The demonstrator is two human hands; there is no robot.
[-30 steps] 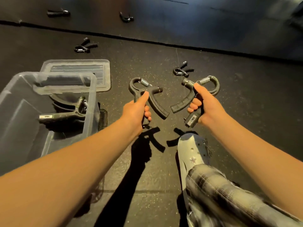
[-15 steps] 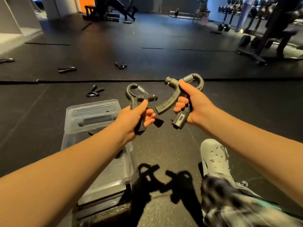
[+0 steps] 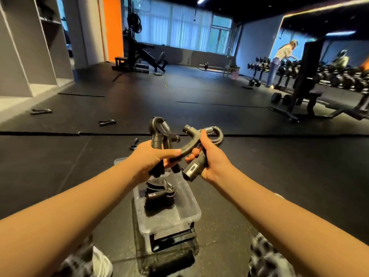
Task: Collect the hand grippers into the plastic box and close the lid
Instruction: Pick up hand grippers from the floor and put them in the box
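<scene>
Left hand (image 3: 152, 156), right hand (image 3: 214, 163) each clutch a hand gripper (image 3: 157, 134); plastic box (image 3: 197, 211) holds perhaps two more.

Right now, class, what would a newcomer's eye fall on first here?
First, the pair held up at centre: a black gripper in the left hand, a grey gripper in the right hand. Below them the plastic box sits open on the floor, stored grippers inside; a stray gripper lies far left.

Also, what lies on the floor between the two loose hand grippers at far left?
Nothing: in the head view, only bare black floor separates the leftmost hand gripper from the second hand gripper.
</scene>
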